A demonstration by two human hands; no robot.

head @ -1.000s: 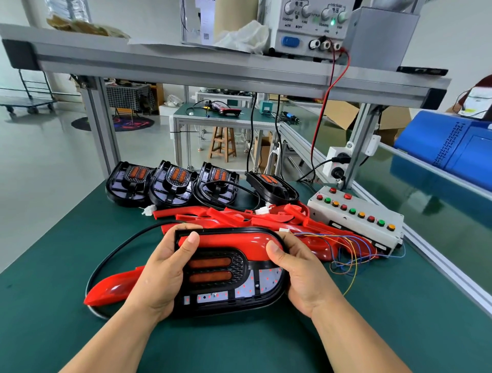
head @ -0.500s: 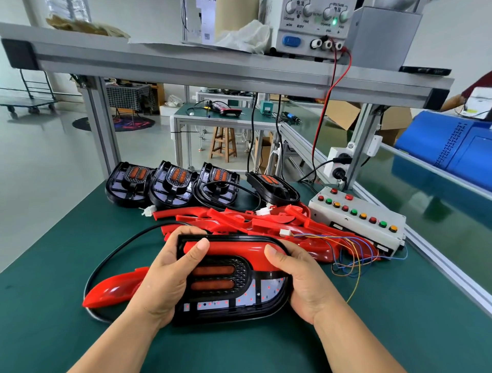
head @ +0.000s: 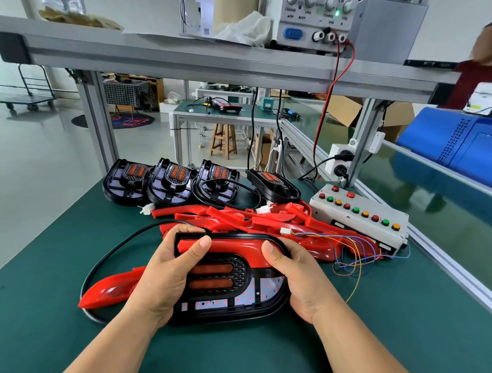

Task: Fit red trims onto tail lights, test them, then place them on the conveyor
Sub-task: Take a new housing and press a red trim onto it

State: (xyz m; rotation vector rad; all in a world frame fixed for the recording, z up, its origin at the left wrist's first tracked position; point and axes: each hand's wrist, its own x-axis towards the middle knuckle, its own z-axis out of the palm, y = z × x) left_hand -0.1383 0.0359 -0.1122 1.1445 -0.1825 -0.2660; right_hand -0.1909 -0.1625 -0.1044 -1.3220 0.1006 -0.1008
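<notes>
The left hand (head: 165,274) and right hand (head: 300,279) are gripping a tail light (head: 229,287) near the front edge of the desk (head: 53,266), thumbs pressing its red trim (head: 231,246) down (testing and conveyor yet to come).

Bench power supply (head: 314,24) is displaying panel legends: COARSE and FINE beneath its knobs (head: 308,3), ON and OFF above the blue switch (head: 292,33), GND and + above the terminals (head: 331,36). Paper label (head: 205,31) print is coming through too small to read.
</notes>
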